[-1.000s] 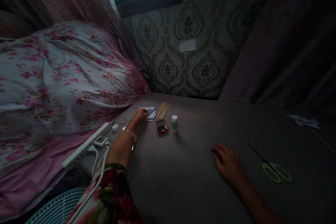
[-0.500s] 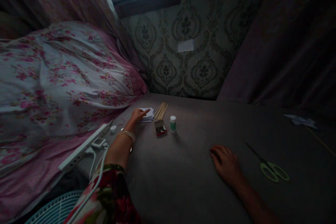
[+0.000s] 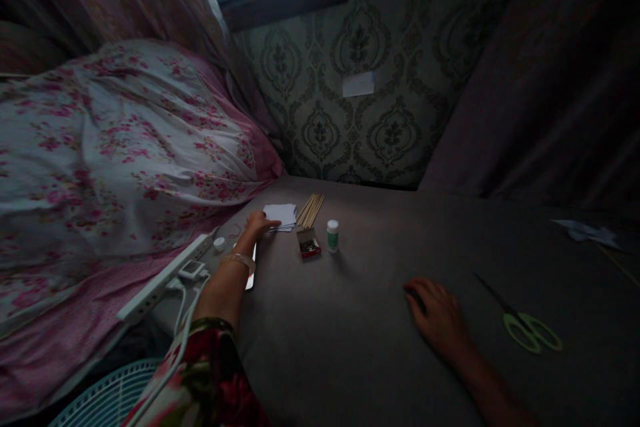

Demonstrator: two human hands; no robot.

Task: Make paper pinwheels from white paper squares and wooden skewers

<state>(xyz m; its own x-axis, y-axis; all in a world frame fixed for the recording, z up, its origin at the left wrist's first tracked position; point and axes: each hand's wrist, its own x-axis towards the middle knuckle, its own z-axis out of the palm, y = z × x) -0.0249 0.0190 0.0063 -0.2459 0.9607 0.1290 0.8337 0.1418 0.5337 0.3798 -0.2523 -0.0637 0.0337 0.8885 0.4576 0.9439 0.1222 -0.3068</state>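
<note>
My left hand (image 3: pixel 257 222) reaches to the near left edge of a stack of white paper pieces (image 3: pixel 281 213). Its thumb lies stretched out along the paper, apart from the other fingers, which are partly hidden. Under that wrist a phone (image 3: pixel 251 270) with a lit screen shows in part. My right hand (image 3: pixel 434 310) rests on the grey surface, fingers loosely bent, a gap between thumb and fingers, nothing held. Nearest to it are scissors (image 3: pixel 523 323) with green handles. Beside the paper lie thin wooden sticks (image 3: pixel 311 210), and closer to me an open small red box (image 3: pixel 309 247) of small dark pieces.
A white-capped bottle (image 3: pixel 333 238) with a green label stands right of the box. At left lie a power strip (image 3: pixel 165 278) with plugged cables, a small white cap (image 3: pixel 219 244) and a red string (image 3: pixel 234 235). Crumpled paper (image 3: pixel 585 233) lies far right.
My left hand has drawn back a little to the left, uncovering more of the paper stack. More of the phone shows. My right hand stays resting on the surface.
</note>
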